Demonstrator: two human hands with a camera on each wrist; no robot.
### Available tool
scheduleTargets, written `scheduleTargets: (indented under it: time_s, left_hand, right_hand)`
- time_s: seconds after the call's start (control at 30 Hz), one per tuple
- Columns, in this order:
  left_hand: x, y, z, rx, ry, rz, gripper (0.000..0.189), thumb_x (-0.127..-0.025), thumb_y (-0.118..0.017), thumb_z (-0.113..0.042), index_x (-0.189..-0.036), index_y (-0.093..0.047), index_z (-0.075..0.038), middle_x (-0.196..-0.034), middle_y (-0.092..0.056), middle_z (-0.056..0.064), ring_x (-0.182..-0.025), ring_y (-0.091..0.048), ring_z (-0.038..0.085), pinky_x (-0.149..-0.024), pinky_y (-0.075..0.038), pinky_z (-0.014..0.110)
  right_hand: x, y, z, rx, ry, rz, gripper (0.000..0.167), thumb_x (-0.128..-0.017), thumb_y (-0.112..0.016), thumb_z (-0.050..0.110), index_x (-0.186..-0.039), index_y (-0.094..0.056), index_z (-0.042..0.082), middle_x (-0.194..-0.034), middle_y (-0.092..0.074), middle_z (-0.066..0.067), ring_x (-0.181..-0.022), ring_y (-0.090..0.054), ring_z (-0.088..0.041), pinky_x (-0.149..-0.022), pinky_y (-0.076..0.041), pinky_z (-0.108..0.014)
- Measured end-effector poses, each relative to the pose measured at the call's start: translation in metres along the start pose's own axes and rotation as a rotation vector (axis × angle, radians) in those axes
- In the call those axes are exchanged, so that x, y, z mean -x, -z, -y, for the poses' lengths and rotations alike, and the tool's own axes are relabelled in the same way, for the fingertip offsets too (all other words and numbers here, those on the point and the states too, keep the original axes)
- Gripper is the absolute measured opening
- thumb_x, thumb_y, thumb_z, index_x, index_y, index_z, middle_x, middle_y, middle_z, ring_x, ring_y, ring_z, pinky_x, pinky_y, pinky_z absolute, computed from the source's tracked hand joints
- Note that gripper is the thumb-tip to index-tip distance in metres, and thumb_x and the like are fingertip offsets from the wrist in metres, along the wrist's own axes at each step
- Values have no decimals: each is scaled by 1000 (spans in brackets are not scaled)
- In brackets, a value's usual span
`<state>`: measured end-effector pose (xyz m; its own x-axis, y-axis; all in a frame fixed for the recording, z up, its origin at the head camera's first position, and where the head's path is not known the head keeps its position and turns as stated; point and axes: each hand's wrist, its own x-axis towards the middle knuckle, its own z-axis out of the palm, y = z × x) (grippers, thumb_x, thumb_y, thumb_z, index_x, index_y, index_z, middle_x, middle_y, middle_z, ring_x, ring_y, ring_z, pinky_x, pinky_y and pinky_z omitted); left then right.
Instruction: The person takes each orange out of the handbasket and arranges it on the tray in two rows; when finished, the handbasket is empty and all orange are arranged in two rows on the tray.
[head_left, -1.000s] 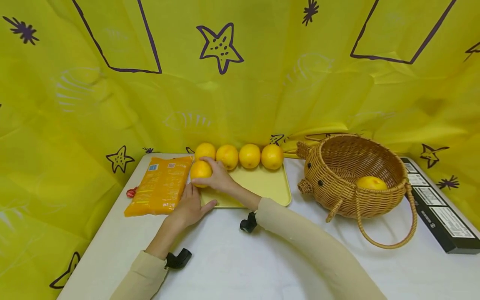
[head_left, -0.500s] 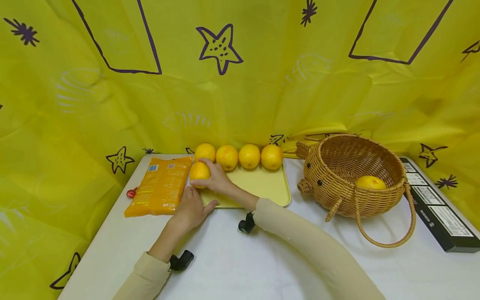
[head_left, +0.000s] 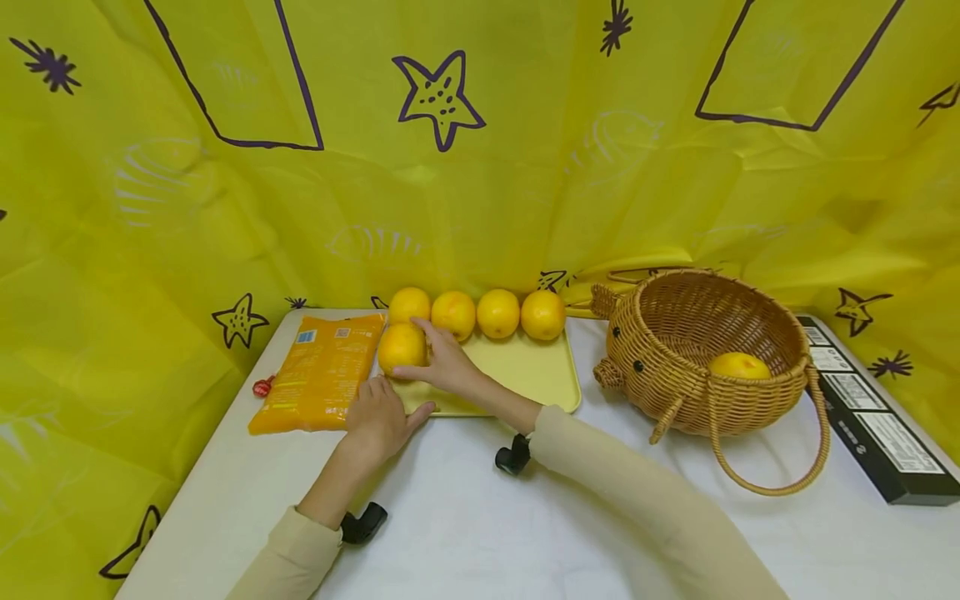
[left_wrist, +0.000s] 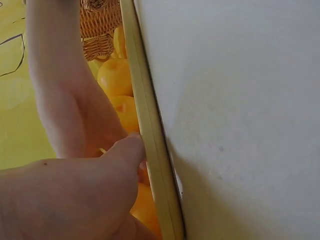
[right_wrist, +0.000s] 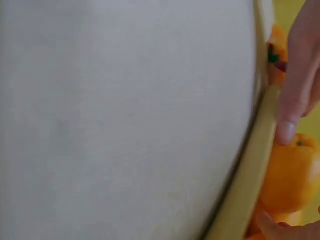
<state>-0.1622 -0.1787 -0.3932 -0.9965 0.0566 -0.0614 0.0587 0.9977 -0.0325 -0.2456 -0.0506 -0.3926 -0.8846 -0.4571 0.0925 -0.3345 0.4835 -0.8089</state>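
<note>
Round an orange (head_left: 402,350) at the tray's left end curve the thumb and fingers of my right hand (head_left: 447,362). In the right wrist view, the right thumb (right_wrist: 270,227) lies at that orange's lower side. My left hand (head_left: 377,419) rests at the near left corner of the pale yellow tray (head_left: 532,375), its fingers extended toward the same orange. The left thumb (left_wrist: 130,147) lies at the tray's rim in the left wrist view. A row of several oranges (head_left: 498,314) lines the tray's back edge.
An orange packet (head_left: 318,375) lies left of the tray, with a small red wrapped thing (head_left: 263,387) beside it. On the right stands a wicker animal basket (head_left: 675,392) holding an orange-yellow fruit (head_left: 738,366). A long black box (head_left: 877,425) lies beyond it.
My right hand has shifted slightly right against the orange, so more of the fruit shows. Both the orange and my left hand stay almost in place.
</note>
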Motion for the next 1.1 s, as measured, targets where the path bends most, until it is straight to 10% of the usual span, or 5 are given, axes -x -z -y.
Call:
scheduleTargets:
  time_s: [0.27, 0.4, 0.57, 0.83, 1.1]
  left_hand:
    - [4, -3, 0, 30, 25, -54, 95, -90, -49, -65, -130, -43, 21, -123, -51, 31, -114, -47, 40, -98, -41, 47]
    - [4, -2, 4, 43, 7, -11, 100, -93, -44, -64, -141, -28, 21, -152, -25, 36, -145, -20, 46, -119, -19, 55]
    - [2, -1, 10, 127, -14, 58, 100, -95, -42, -62, -144, -16, 21, -155, -10, 38, -148, -3, 48, -122, -7, 56]
    - [-3, -12, 21, 254, -49, 48, 105, -93, -43, -66, -148, -8, 17, -157, -6, 36, -147, -1, 49, -120, -6, 60]
    - [-1, -20, 25, 337, -39, 77, 106, -93, -46, -64, -150, -2, 14, -159, -1, 32, -148, 6, 47, -119, 3, 61]
  right_hand:
    - [77, 54, 6, -99, 121, 65, 73, -88, -72, 26, -150, -33, 15, -150, -38, -14, -130, -49, -38, -103, -47, -49]
    - [126, 89, 6, -84, 159, 48, 65, -89, -71, 24, -145, -39, 17, -146, -44, -9, -127, -53, -32, -101, -50, -44]
    - [166, 142, 4, -51, 240, -22, 56, -92, -66, 12, -142, -43, 9, -143, -49, -13, -124, -55, -24, -99, -52, -36]
    - [178, 237, -7, -70, 142, -148, 36, -100, -51, 10, -135, -50, 3, -130, -58, 3, -117, -57, -4, -92, -49, -13]
    - [164, 303, -36, 91, -42, 3, 34, -103, -46, 21, -133, -53, 7, -127, -59, 2, -110, -57, 0, -89, -50, -15]
